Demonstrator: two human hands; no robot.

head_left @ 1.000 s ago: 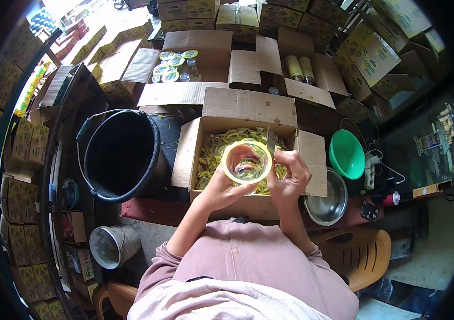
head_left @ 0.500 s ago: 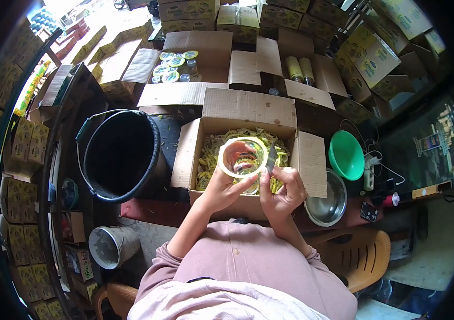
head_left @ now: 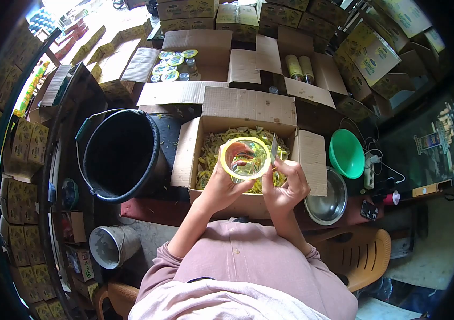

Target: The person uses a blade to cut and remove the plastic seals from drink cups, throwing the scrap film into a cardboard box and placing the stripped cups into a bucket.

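Observation:
My left hand (head_left: 219, 190) is wrapped round a clear plastic cup (head_left: 246, 166) with a yellow rim, tilted so that its round end faces me. Pinched in my right hand (head_left: 286, 188) is a thin dark blade (head_left: 274, 149), pointing up beside the cup's right side. My right thumb is close to the rim; whether it touches I cannot tell. Both hands are above an open cardboard box (head_left: 248, 104). Inside that box lies a heap of yellow-green plastic trimmings (head_left: 213, 144), partly hidden by the cup and my hands.
A black bucket (head_left: 157, 154) stands left of the box. To the right are a green bowl (head_left: 346, 152) and a metal bowl (head_left: 333, 205). Farther back, one carton (head_left: 184, 92) holds several yellow-lidded cups, another (head_left: 309, 93) two cup stacks. A grey bucket (head_left: 107, 248) is lower left.
The blade has shifted slightly up and right, with my right hand turning a little away from the cup. The cup has moved slightly right in my left hand.

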